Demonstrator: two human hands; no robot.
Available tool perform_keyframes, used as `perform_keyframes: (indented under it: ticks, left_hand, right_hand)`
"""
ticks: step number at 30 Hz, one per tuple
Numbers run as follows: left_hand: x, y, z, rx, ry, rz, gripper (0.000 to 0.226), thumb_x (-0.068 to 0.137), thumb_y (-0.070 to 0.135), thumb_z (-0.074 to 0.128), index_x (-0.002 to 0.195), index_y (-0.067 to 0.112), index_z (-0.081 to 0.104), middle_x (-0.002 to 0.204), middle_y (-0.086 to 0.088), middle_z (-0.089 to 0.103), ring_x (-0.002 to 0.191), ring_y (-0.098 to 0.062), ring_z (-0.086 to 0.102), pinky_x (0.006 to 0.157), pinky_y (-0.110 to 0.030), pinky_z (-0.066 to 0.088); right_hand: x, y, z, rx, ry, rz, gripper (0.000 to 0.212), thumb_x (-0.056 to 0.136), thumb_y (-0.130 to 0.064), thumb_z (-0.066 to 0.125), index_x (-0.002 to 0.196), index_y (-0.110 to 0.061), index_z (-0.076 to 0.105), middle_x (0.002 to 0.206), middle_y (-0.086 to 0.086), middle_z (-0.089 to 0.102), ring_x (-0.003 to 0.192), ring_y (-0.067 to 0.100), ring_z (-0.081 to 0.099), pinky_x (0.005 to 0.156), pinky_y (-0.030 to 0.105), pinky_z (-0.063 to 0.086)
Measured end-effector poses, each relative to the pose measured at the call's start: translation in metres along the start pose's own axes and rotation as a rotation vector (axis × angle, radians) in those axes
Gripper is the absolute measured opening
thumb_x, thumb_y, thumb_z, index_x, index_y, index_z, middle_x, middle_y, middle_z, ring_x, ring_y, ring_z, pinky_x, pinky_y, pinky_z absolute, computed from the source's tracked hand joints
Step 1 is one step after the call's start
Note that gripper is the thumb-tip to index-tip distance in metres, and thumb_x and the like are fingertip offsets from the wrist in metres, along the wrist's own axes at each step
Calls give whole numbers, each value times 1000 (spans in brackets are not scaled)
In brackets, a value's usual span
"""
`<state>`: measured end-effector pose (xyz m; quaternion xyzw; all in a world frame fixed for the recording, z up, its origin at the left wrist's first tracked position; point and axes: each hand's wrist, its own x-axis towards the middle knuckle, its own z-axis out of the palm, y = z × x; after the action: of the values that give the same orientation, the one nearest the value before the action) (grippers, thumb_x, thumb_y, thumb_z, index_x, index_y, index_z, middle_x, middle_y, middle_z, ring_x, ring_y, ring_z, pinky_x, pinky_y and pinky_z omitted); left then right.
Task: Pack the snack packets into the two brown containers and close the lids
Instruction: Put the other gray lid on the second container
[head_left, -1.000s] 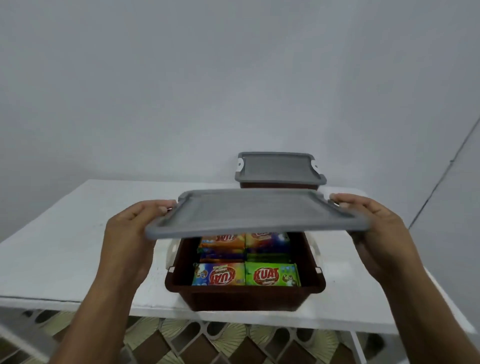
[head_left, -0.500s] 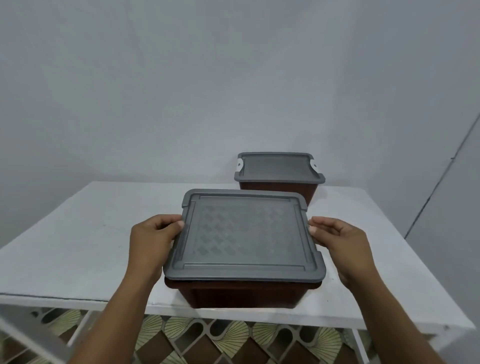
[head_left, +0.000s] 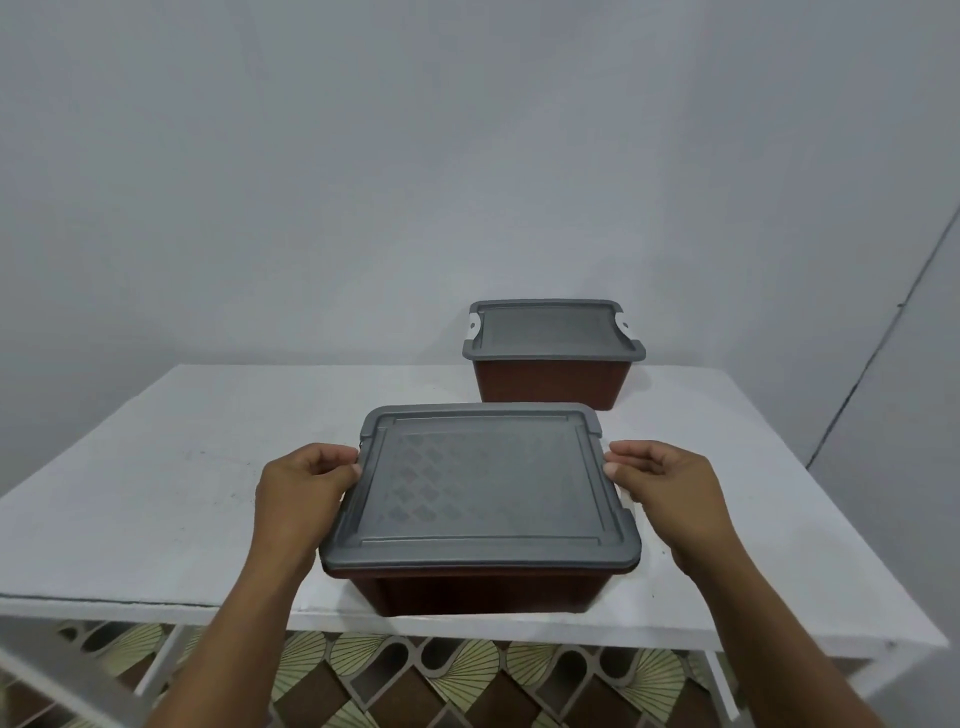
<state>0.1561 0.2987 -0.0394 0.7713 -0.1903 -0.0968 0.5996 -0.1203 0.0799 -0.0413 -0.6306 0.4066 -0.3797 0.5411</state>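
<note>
Brown container (head_left: 488, 592) at the front edge of the table (head_left: 208, 467) wears its gray lid (head_left: 483, 488); my left hand (head_left: 301, 493) and right hand (head_left: 670, 488) clamp the lid's sides; latching seems left; second container (head_left: 550, 382), toward the back edge, looks closed.

No legible txt showing anywhere. Near gray lid (head_left: 480, 493) is showing only an embossed diamond pattern, no letters or nos. Far container (head_left: 553, 382) behind that lid isn't showing any label or brand either.
</note>
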Motion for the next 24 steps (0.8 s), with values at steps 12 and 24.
perform_keyframes:
  ticks: [12,24]
  left_hand:
    - [5,-12,-4,-222,-113,-127,23,85,2,72,101,18,75,107,-4,71,101,-22,63,77,-36,50]
    - [4,-19,-3,-365,-144,-345,28,88,9,72,115,14,68,115,-10,66,91,-25,60,66,-41,57]
  right_hand:
    - [-1,3,-5,-8,10,137,31,81,-17,83,110,-18,72,104,6,71,99,22,66,87,38,51]
    - [0,22,-15,534,-229,628,32,99,-17,54,124,-1,64,104,20,72,94,34,67,102,58,48]
